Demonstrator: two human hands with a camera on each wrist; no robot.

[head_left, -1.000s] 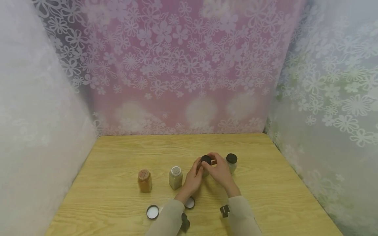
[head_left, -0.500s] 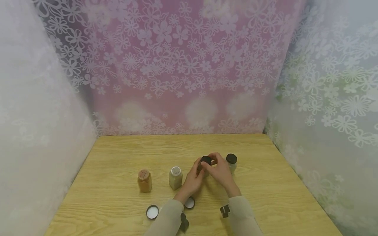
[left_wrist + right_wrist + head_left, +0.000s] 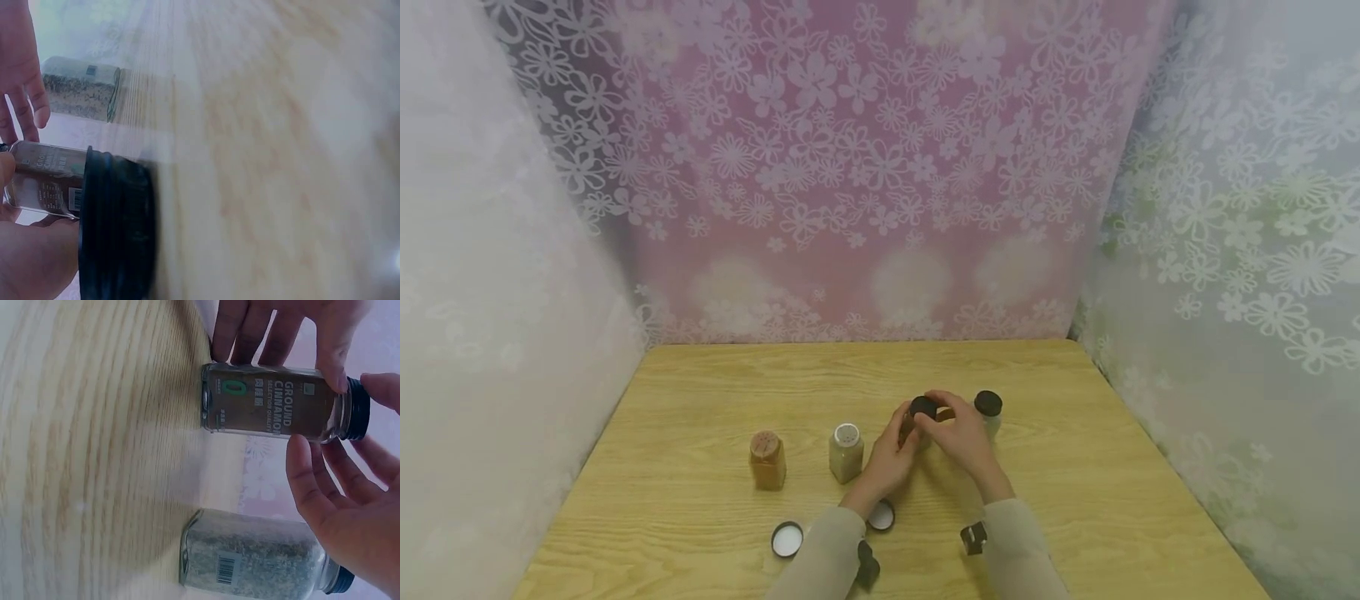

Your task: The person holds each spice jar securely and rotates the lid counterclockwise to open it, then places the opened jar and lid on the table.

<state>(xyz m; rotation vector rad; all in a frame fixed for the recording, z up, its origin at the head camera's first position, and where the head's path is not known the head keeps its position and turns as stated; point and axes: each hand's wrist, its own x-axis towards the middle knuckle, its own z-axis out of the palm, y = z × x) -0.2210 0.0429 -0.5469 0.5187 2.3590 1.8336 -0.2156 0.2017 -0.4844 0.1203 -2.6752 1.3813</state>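
A ground cinnamon jar, square, clear and brown inside, stands upright on the table between both hands. My left hand holds its body, thumb and fingers on opposite sides. My right hand pinches the jar's black screw lid, which sits on the jar's neck. Just right of that hand stands another clear jar with pale green-grey flakes and a black lid. In the left wrist view, part of the cinnamon jar is hidden by a loose black lid close to the camera.
An uncapped orange spice jar and an uncapped greyish spice jar stand left of the hands, sifter tops showing. Two loose black lids lie white side up, one a front-left lid, the other beside the left forearm. Patterned curtains border the wooden table.
My right hand's fingers and wrist have shifted slightly around the black lid. My left hand and the cinnamon jar stay nearly in place.
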